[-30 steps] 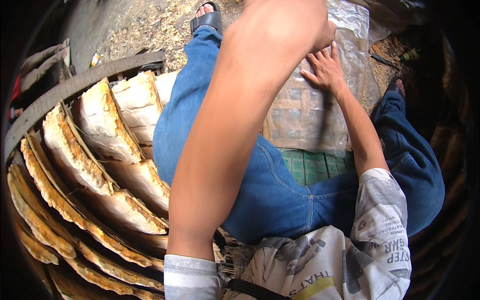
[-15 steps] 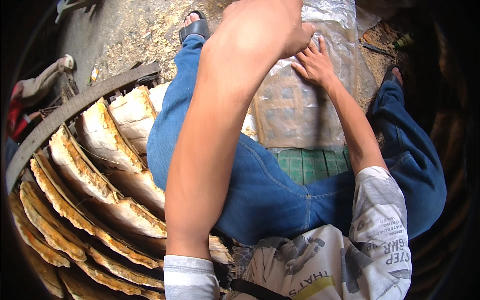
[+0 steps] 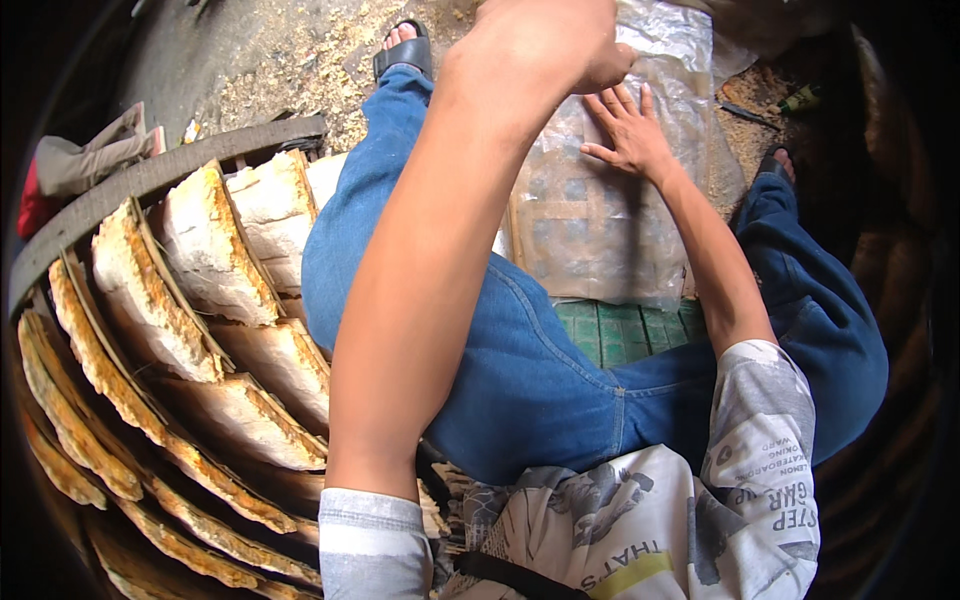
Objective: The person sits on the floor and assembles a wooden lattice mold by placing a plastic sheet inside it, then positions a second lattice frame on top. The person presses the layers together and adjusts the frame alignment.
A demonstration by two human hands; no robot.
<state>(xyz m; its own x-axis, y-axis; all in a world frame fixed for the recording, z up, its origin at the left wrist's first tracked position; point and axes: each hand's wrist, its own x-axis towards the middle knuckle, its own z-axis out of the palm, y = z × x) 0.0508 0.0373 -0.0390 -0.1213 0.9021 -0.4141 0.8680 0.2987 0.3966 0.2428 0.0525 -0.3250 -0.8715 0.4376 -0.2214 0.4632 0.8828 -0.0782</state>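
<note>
A clear, wrinkled plastic sheet (image 3: 672, 240) lies between my legs. A brown grid pattern (image 3: 580, 208) shows through it. My right hand (image 3: 630, 135) rests on the sheet palm down, fingers spread, holding nothing. Farther up and to its left is my left hand (image 3: 560, 40), cut by the upper edge of the view. Its thumb is bent and the hand looks closed; the other fingers and anything in them are hidden. Under the sheet's near edge a green surface with a grid of lines (image 3: 625, 335) shows.
On the left, curved boards bear thick white slabs (image 3: 215, 235) with yellow-brown edges, beside a grey curved rail (image 3: 180, 165). A person in beige trousers (image 3: 95, 165) is beyond it. Pale crumbs (image 3: 300, 75) litter the floor. A dark, thin tool (image 3: 750, 116) lies at the right.
The view has shifted slightly. My right hand stays flat on the plastic sheet with its fingers spread a little more apart from my left hand. The person at the left has moved their legs.
</note>
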